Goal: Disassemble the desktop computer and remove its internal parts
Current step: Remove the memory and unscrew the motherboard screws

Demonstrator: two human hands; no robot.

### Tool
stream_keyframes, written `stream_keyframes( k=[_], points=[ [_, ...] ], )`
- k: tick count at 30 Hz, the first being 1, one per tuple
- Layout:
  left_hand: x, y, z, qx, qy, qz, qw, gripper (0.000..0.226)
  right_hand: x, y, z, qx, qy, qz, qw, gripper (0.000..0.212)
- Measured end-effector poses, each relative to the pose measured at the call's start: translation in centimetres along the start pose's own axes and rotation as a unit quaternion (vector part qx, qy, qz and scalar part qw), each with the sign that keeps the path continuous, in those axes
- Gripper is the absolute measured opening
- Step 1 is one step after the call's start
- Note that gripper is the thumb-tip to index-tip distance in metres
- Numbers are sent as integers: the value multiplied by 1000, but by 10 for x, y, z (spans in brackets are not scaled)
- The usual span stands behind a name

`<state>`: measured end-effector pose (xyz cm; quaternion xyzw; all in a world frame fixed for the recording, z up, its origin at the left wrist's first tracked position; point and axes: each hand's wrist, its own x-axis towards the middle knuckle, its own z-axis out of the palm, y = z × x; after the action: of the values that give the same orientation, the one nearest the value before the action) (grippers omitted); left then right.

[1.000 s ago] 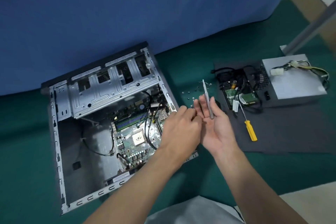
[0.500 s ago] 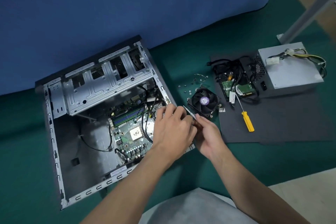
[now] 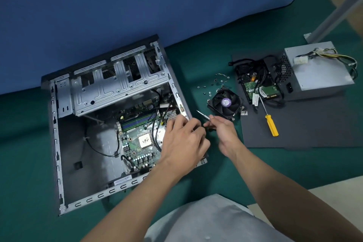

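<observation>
The open grey sheet-metal computer case (image 3: 98,195) lay on its side on green cloth, its green motherboard (image 3: 137,143) bared inside. To its right a boxy grey power supply (image 3: 322,76) sat on a black mat (image 3: 314,127). A black square cooler fan (image 3: 225,104) lay between case and mat. The left hand (image 3: 182,141) curled over the case's right rim, though I could not tell whether it held anything. The right hand (image 3: 225,130) pinched a slim grey metal tool (image 3: 203,115).
</observation>
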<state>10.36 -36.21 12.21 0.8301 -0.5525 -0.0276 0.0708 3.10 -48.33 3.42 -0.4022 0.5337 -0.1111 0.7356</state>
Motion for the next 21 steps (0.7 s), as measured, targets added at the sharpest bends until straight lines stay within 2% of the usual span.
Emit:
stream_keyframes(
  k=[9, 12, 15, 18, 21],
  points=[
    [-25, -23, 4, -81, -33, 26, 996, 41, -32, -29, -8, 27, -41, -69, 996, 14],
    [-33, -50, 3, -91, -38, -34, 995, 51, -44, -58, 2, 22, -52, -108, 993, 12],
    [-39, -101, -1, -43, -29, -129, 990, 58, -60, -86, 23, -31, -87, -168, 981, 9],
    [-40, -157, -10, 21, -46, -201, 978, 63, -73, -102, 55, -137, -109, -231, 957, 7],
    [-41, -204, -18, 24, -106, -258, 960, 68, -75, -96, 93, -273, -75, -281, 917, 6]
  ],
)
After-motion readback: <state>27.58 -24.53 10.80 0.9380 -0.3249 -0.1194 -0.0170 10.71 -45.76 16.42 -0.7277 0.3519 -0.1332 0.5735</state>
